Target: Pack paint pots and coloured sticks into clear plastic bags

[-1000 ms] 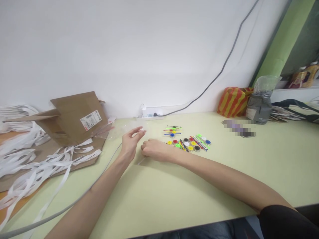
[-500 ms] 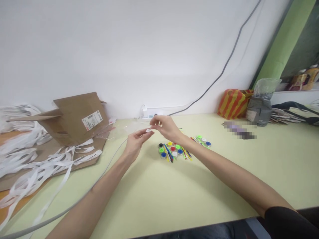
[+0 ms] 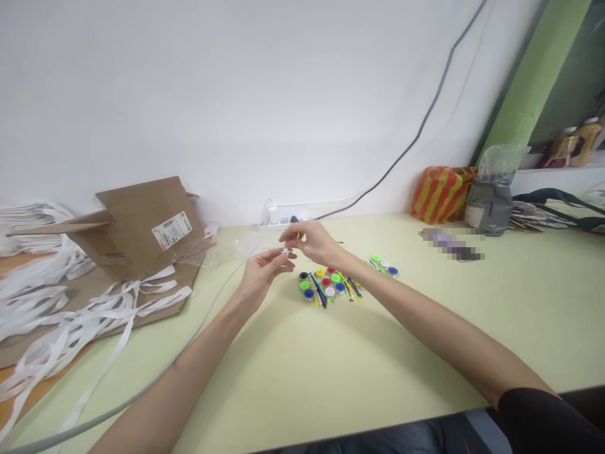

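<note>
A small white plastic piece [image 3: 285, 251] sits between the thumb and fingers of my left hand [image 3: 259, 274], raised above the table. My right hand [image 3: 314, 243] is right beside it, its thumb and fingertips pinched close to the piece; whatever it holds is too small to make out. On the table just beyond and below my right wrist lie several small round clear pieces with coloured tops, one of them blue [image 3: 309, 294]. Thin coloured plastic sticks [image 3: 319, 290] lie among them, and a further group of round pieces [image 3: 385, 265] rests to the right of my forearm.
An open cardboard box [image 3: 142, 233] and tangled white straps [image 3: 94, 321] occupy the left side. A grey cable [image 3: 155, 378] crosses the table there. A power strip [image 3: 283, 214] is by the wall. At the back right stand a striped bag [image 3: 437, 195] and a grey bag [image 3: 489, 202].
My right fingertips have come down closer to the white piece. My left hand has turned slightly, so the piece stands more upright. The view has shifted a little.
</note>
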{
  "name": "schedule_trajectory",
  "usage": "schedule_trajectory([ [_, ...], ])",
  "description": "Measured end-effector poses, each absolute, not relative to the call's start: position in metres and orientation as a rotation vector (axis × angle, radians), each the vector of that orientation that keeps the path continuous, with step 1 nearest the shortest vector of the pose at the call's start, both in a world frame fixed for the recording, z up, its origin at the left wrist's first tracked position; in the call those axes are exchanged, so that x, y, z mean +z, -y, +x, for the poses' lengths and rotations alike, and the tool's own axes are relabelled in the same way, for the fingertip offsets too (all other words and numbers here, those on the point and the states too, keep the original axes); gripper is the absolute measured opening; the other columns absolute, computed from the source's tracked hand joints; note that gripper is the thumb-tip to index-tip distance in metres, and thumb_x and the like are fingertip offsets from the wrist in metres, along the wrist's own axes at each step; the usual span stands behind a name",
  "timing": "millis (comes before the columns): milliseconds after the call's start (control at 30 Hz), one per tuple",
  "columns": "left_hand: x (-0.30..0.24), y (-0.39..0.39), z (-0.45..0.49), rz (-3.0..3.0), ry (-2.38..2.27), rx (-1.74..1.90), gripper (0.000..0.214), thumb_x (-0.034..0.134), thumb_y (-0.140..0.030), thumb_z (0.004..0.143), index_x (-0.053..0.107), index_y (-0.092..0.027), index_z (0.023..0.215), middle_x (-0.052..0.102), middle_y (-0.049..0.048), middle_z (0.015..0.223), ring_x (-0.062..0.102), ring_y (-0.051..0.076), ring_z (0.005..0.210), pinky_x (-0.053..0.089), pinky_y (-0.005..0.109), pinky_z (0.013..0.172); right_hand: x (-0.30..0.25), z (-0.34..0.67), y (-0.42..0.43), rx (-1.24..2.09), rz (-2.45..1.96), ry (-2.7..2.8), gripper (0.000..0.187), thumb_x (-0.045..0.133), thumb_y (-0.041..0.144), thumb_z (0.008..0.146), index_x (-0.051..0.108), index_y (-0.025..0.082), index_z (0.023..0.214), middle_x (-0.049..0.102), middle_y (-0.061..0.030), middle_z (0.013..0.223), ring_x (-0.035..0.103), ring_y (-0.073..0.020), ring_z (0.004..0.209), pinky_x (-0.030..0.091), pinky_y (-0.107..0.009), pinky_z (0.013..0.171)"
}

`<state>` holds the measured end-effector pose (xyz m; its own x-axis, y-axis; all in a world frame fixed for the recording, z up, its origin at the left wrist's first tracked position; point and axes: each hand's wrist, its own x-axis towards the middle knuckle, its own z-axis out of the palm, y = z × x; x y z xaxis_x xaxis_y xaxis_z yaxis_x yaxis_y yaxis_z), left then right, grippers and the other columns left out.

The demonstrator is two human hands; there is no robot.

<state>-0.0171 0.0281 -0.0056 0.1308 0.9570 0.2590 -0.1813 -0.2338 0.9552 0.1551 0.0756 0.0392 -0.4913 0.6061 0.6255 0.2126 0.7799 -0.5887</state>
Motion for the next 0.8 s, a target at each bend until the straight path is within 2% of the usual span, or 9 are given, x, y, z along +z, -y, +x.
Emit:
schedule_trajectory([
  [133, -0.0051, -0.0259, -0.0165, 1.346, -0.855, 1.313, 0.035, 0.084, -0.04, 0.073, 0.078, -0.013, 0.095, 0.073, 0.0132, 0.098, 0.061, 0.015, 0.07, 0.05, 0.032, 0.071, 0.0435, 0.1593, -0.0748, 0.518, -0.597, 2.164, 0.016, 0.061, 0.001, 0.082, 0.071, 0.013, 0.078, 0.072, -0.004, 0.082, 0.061, -0.0122, 0.075, 0.047, -0.025, 0.074],
  [300, -0.0049, -0.0257, -0.0172, 1.356, -0.863, 1.31, 0.036, 0.081, -0.043, 0.077, 0.077, -0.014, 0.098, 0.072, 0.0122, 0.097, 0.05, 0.01, 0.059, 0.038, 0.028, 0.057, 0.0432, 0.1615, -0.075, 0.532, -0.558, 2.147, 0.014, 0.062, 0.001, 0.083, 0.071, 0.012, 0.08, 0.071, -0.0043, 0.082, 0.062, -0.0124, 0.075, 0.048, -0.025, 0.073],
  [567, -0.0032, -0.026, -0.0186, 1.363, -0.875, 1.325, 0.034, 0.08, -0.044, 0.077, 0.077, -0.015, 0.093, 0.07, 0.0094, 0.089, 0.048, 0.01, 0.059, 0.037, 0.027, 0.056, 0.0407, 0.1596, -0.0727, 0.375, -0.495, 2.165, 0.02, 0.059, -0.002, 0.083, 0.072, 0.013, 0.081, 0.069, -0.0037, 0.082, 0.062, -0.0124, 0.076, 0.047, -0.025, 0.076],
  [800, -0.0027, -0.0245, -0.0174, 1.309, -0.87, 1.356, 0.032, 0.082, -0.045, 0.074, 0.077, -0.015, 0.086, 0.068, 0.0083, 0.09, 0.047, 0.01, 0.06, 0.036, 0.027, 0.055, 0.0389, 0.1599, -0.072, 0.136, -0.454, 2.261, 0.028, 0.055, 0.002, 0.088, 0.07, 0.015, 0.107, 0.072, -0.0057, 0.088, 0.061, -0.0161, 0.087, 0.046, -0.031, 0.085],
])
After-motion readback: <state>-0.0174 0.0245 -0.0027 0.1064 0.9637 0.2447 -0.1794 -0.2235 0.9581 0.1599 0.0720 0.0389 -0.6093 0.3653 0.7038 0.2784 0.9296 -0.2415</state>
